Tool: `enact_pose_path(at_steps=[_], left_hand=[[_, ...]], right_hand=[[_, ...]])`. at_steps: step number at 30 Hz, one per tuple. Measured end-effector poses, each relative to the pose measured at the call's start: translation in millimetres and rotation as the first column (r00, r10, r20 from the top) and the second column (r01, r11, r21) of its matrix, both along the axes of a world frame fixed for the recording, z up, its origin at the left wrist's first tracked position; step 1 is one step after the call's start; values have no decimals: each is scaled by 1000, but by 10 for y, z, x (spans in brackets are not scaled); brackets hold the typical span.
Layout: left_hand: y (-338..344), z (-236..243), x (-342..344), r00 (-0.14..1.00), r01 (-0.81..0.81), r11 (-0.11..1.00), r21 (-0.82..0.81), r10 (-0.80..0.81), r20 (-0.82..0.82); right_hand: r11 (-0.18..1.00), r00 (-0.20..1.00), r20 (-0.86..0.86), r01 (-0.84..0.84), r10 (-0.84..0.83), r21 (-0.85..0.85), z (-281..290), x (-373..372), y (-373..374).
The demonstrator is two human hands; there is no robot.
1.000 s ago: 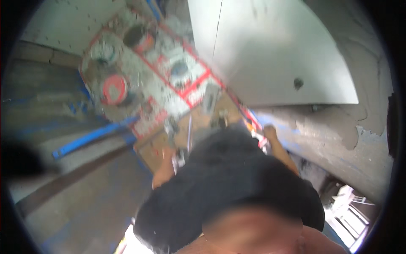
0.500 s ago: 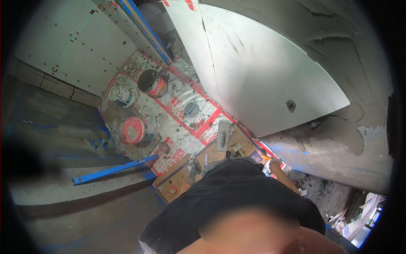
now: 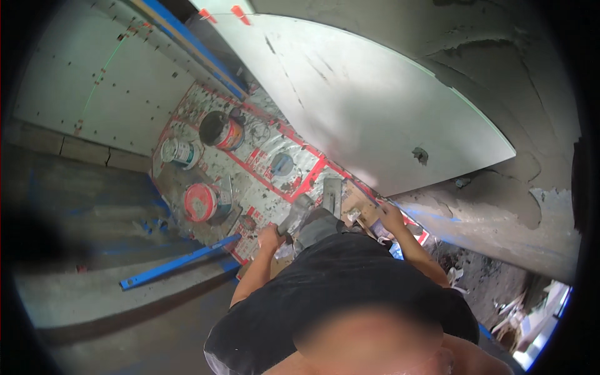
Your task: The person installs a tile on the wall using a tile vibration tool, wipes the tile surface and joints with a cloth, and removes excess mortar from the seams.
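Observation:
My left hand (image 3: 270, 237) grips a grey hammer-like tool (image 3: 292, 216), its head raised beside a flat trowel (image 3: 332, 196). On the right, my right hand (image 3: 391, 217) has curled fingers; whatever they hold is too small to make out. Below and beside it is a brown board (image 3: 357, 199) with small items on it, partly hidden by my body. A large white curved panel (image 3: 369, 94) with a small cut hole leans above my right hand.
Three buckets (image 3: 197, 203) stand on floor covering with red tape (image 3: 262, 164). A blue level (image 3: 178, 261) lies at the left. A white board wall (image 3: 81, 81) and a blue-edged rail (image 3: 200, 47) are at the back; rough plastered ledge (image 3: 487, 219) at the right, debris below.
My left hand has come up into view from behind my body, lifting the grey tool forward. My right hand has moved slightly up and left; the orange item seen near it earlier no longer shows.

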State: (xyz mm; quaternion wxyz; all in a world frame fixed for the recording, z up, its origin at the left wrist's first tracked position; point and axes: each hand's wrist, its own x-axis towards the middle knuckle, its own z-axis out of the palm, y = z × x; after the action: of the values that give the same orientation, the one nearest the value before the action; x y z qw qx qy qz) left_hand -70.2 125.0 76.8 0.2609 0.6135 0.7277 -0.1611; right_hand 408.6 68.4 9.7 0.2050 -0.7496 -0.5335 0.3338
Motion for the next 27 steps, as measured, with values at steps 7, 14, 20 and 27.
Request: enact_pose_path(at_steps=[7,14,20,27], left_hand=[[1422,272,800,619,729,568,382,-786,-12],[2411,980,1263,52,762,18,647,-998,-34],[3293,2152,1145,280,407,116,906,-960,-2],[3527,2438,1239,70,-70,705,705,-702,709]], right_hand=[[723,876,254,-481,409,496,1608,-1229,1264],[805,861,-111,-504,496,-313,1728,-1776,2031],[999,997,-64,-34,36,36,1501,-2044,1861],[952,908,361,112,-215,286,1809,-2332,2424]])
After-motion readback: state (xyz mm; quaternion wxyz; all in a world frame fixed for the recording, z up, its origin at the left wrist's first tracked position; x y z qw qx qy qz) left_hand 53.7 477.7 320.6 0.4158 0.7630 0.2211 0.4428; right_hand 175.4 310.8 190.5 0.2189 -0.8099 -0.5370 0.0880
